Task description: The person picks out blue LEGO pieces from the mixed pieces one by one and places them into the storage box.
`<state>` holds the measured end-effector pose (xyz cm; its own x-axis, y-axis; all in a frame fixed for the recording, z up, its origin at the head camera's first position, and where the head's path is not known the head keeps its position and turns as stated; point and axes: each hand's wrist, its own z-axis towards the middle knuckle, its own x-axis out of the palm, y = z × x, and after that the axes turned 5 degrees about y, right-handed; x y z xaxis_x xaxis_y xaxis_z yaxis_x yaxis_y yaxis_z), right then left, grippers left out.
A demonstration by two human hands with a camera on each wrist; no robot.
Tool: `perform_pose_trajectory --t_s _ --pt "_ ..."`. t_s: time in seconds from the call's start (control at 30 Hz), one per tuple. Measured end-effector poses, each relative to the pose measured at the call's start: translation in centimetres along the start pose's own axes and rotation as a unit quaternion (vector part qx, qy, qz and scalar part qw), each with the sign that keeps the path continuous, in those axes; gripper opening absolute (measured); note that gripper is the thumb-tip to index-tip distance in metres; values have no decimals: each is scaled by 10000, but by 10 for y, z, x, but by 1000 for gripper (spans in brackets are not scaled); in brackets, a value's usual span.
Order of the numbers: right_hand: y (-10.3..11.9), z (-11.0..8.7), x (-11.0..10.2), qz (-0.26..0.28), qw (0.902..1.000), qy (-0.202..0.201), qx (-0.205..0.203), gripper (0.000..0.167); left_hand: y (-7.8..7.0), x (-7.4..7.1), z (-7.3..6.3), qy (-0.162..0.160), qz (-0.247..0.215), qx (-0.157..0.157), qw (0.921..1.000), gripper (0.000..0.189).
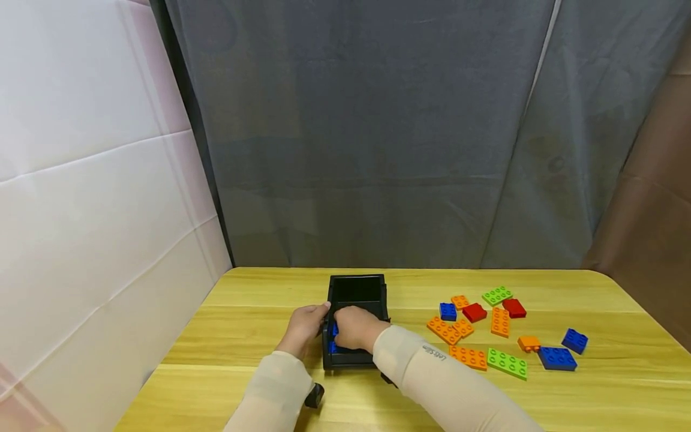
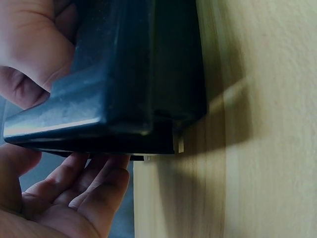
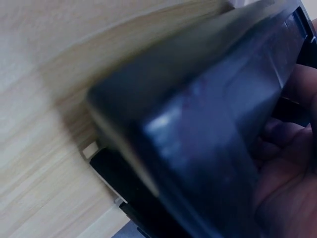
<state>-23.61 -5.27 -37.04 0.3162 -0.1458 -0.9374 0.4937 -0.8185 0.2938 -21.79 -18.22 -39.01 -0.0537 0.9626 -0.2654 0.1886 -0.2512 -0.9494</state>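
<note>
A black plastic bin point(image 1: 356, 359) stands on the table in front of me. My left hand point(image 1: 303, 329) holds its left side, with the thumb at the rim and the fingers along the outer wall point(image 2: 99, 193). The right hand point(image 1: 356, 327) reaches down into the bin, knuckles up and fingers bent. Its fingertips are hidden, so I cannot tell what they hold. Blue bricks point(image 1: 333, 347) show inside the bin, just left of that hand. In the right wrist view, the bin's dark wall point(image 3: 208, 134) covers part of the right hand point(image 3: 287, 168).
Several loose bricks lie to the right on the wooden table point(image 1: 259, 294): orange point(image 1: 468, 357), green point(image 1: 507, 363), red point(image 1: 475, 312) and blue point(image 1: 558, 359). A grey curtain point(image 1: 345, 150) hangs behind the table, and a white cloth point(image 1: 97, 180) hangs at the left.
</note>
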Motion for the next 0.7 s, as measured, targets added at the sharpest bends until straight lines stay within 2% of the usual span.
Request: perform_pose_trajectory --t_s 0.23,0.5,0.7 --pt "-1 0 0 116 9999 29 -118 16 -1 0 -1 2 -39 75 10000 41" --pt "0 -1 1 524 9984 71 -185 20 0 0 0 -1 -50 43 10000 40" --pt "-1 0 0 398 9991 80 -143 24 -1 0 0 -43 -20 -1 10000 39"
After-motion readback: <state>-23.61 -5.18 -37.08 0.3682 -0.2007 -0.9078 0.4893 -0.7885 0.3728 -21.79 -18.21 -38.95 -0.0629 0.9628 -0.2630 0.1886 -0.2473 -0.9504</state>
